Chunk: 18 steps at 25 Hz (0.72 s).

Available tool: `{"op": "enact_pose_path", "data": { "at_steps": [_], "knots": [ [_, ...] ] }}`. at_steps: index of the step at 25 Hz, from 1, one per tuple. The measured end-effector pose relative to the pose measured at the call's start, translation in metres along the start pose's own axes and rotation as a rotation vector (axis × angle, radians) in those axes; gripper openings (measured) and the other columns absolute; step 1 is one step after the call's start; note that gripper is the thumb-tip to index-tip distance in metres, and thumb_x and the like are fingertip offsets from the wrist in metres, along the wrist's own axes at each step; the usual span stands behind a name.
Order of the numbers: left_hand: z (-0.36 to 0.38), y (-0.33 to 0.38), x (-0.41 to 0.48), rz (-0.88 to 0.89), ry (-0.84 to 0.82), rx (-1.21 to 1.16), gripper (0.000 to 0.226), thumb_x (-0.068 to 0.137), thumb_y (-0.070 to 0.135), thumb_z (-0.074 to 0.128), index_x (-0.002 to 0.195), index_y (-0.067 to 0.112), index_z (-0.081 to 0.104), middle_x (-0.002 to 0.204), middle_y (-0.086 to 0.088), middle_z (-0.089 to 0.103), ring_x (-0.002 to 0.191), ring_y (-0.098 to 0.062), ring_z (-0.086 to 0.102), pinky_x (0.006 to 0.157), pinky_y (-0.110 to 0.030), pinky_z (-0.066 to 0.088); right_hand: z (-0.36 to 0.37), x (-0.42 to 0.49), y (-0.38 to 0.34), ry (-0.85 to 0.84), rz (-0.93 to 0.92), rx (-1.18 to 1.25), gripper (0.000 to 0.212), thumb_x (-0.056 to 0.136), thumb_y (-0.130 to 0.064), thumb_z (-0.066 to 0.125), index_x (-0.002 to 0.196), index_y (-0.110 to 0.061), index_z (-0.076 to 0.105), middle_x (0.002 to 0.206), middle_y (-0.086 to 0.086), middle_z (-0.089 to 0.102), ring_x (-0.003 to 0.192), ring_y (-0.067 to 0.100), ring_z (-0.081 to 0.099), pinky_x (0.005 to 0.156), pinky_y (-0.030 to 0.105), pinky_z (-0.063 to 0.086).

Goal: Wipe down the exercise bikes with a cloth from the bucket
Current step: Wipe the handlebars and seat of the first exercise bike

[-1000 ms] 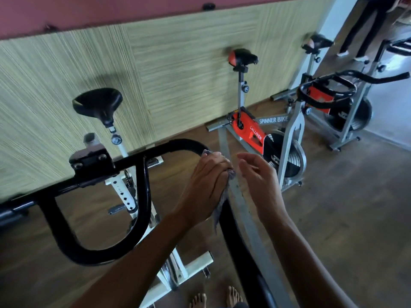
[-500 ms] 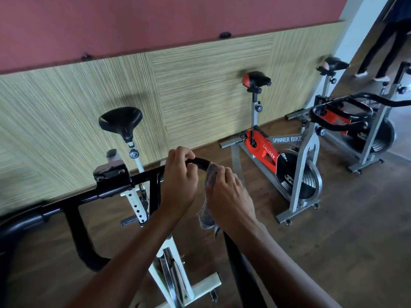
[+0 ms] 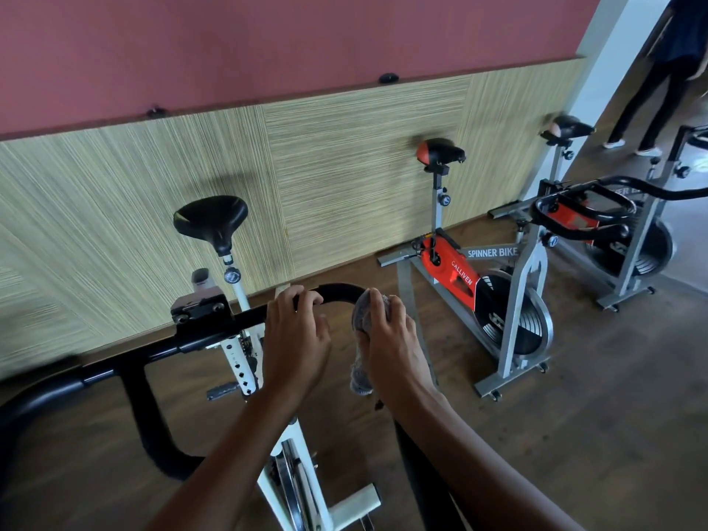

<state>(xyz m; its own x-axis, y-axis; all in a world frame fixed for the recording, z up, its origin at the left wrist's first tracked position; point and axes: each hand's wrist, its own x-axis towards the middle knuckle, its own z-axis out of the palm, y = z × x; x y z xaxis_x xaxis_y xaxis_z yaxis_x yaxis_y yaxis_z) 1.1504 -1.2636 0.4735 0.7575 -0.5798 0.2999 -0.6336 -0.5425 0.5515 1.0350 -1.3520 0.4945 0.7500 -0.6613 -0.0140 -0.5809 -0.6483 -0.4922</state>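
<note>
- L hand (image 3: 297, 339), centre of view: fingers curled over top of black handlebar (image 3: 214, 331) of the nearest bike (image 3: 245, 362), white frame.
- R hand (image 3: 390, 346), just at its 3 o'clock: fingers clamped round grey cloth (image 3: 362, 316), pressing it on the bar's bend; cloth tail hangs below the palm.
- Black saddle (image 3: 210, 220) at 10 o'clock from the hands.
- Orange bike (image 3: 452, 270) marked "SPINNER BIKE" at 3 o'clock; third bike (image 3: 628, 239) at 2 o'clock, by the wall.
- Person's legs (image 3: 651, 93) at 1 o'clock, far corner.
</note>
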Motion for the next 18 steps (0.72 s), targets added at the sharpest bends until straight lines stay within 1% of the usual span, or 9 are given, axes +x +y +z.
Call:
{"op": "enact_pose_path", "data": {
  "at_steps": [2, 6, 7, 9, 11, 13, 15, 16, 18],
  "knots": [
    [-0.003, 0.0, -0.004, -0.016, 0.013, -0.072, 0.022, 0.091, 0.011, 0.06, 0.113, 0.013, 0.061, 0.127, -0.005, 0.051, 0.127, -0.024, 0.044, 0.103, -0.038, 0.041, -0.003, -0.002, 0.003, 0.016, -0.01, 0.088, 0.057, 0.104, -0.027, 0.049, 0.155, -0.02, 0.025, 0.153, 0.01, 0.029, 0.134, 0.031, 0.039, 0.102, 0.036, 0.042],
    [-0.009, 0.006, -0.027, -0.02, 0.042, -0.166, 0.023, 0.092, 0.01, 0.054, 0.113, 0.011, 0.062, 0.125, -0.007, 0.052, 0.127, -0.023, 0.044, 0.102, -0.028, 0.035, -0.009, -0.008, 0.012, 0.09, -0.1, 0.216, 0.046, 0.101, -0.022, 0.055, 0.146, -0.018, 0.045, 0.143, 0.008, 0.046, 0.124, 0.029, 0.053, 0.093, 0.038, 0.047],
    [-0.012, 0.008, -0.035, -0.024, 0.05, -0.18, 0.025, 0.091, 0.013, 0.051, 0.113, 0.011, 0.063, 0.124, -0.008, 0.053, 0.127, -0.022, 0.045, 0.103, -0.029, 0.036, -0.013, -0.013, 0.015, 0.111, -0.128, 0.262, 0.045, 0.1, -0.019, 0.057, 0.144, -0.018, 0.049, 0.141, 0.006, 0.049, 0.121, 0.027, 0.055, 0.091, 0.035, 0.048],
    [-0.02, 0.015, -0.055, -0.025, 0.068, -0.21, 0.026, 0.091, 0.018, 0.048, 0.111, 0.012, 0.063, 0.122, -0.005, 0.056, 0.124, -0.021, 0.047, 0.103, -0.03, 0.036, -0.027, -0.025, 0.021, 0.131, -0.161, 0.345, 0.045, 0.099, -0.013, 0.058, 0.143, -0.019, 0.052, 0.14, 0.001, 0.053, 0.121, 0.019, 0.056, 0.091, 0.022, 0.043],
    [-0.027, 0.026, -0.078, -0.021, 0.105, -0.239, 0.021, 0.091, 0.015, 0.051, 0.108, 0.014, 0.064, 0.117, -0.001, 0.058, 0.118, -0.019, 0.052, 0.099, -0.026, 0.037, -0.044, -0.043, 0.031, 0.141, -0.19, 0.399, 0.048, 0.097, -0.008, 0.059, 0.143, -0.023, 0.053, 0.139, -0.004, 0.055, 0.121, 0.008, 0.053, 0.091, 0.008, 0.037],
    [-0.034, 0.038, -0.1, -0.03, 0.132, -0.28, 0.02, 0.089, 0.014, 0.052, 0.105, 0.015, 0.065, 0.11, 0.005, 0.059, 0.109, -0.015, 0.055, 0.094, -0.024, 0.039, -0.057, -0.061, 0.04, 0.172, -0.224, 0.445, 0.051, 0.095, -0.004, 0.061, 0.141, -0.024, 0.056, 0.135, -0.008, 0.058, 0.119, 0.0, 0.051, 0.091, -0.003, 0.031],
    [-0.039, 0.049, -0.12, -0.039, 0.125, -0.333, 0.021, 0.089, 0.018, 0.051, 0.104, 0.018, 0.065, 0.106, 0.016, 0.058, 0.105, -0.008, 0.055, 0.092, -0.024, 0.04, -0.069, -0.08, 0.051, 0.225, -0.239, 0.468, 0.052, 0.091, 0.0, 0.064, 0.139, -0.021, 0.059, 0.128, -0.013, 0.058, 0.113, -0.008, 0.048, 0.091, -0.006, 0.03],
    [-0.042, 0.054, -0.129, -0.049, 0.1, -0.374, 0.021, 0.09, 0.02, 0.051, 0.105, 0.019, 0.066, 0.107, 0.019, 0.059, 0.105, -0.004, 0.056, 0.093, -0.027, 0.043, -0.074, -0.091, 0.057, 0.251, -0.241, 0.468, 0.053, 0.091, 0.001, 0.064, 0.138, -0.021, 0.059, 0.126, -0.014, 0.058, 0.112, -0.008, 0.048, 0.09, -0.006, 0.031],
    [-0.048, 0.066, -0.146, -0.067, 0.034, -0.476, 0.019, 0.096, 0.018, 0.054, 0.111, 0.019, 0.066, 0.111, 0.017, 0.064, 0.108, 0.001, 0.059, 0.088, -0.033, 0.051, -0.084, -0.116, 0.069, 0.286, -0.221, 0.483, 0.053, 0.091, 0.0, 0.064, 0.138, -0.024, 0.059, 0.127, -0.015, 0.058, 0.112, -0.008, 0.05, 0.092, -0.003, 0.035]
  ]
}}
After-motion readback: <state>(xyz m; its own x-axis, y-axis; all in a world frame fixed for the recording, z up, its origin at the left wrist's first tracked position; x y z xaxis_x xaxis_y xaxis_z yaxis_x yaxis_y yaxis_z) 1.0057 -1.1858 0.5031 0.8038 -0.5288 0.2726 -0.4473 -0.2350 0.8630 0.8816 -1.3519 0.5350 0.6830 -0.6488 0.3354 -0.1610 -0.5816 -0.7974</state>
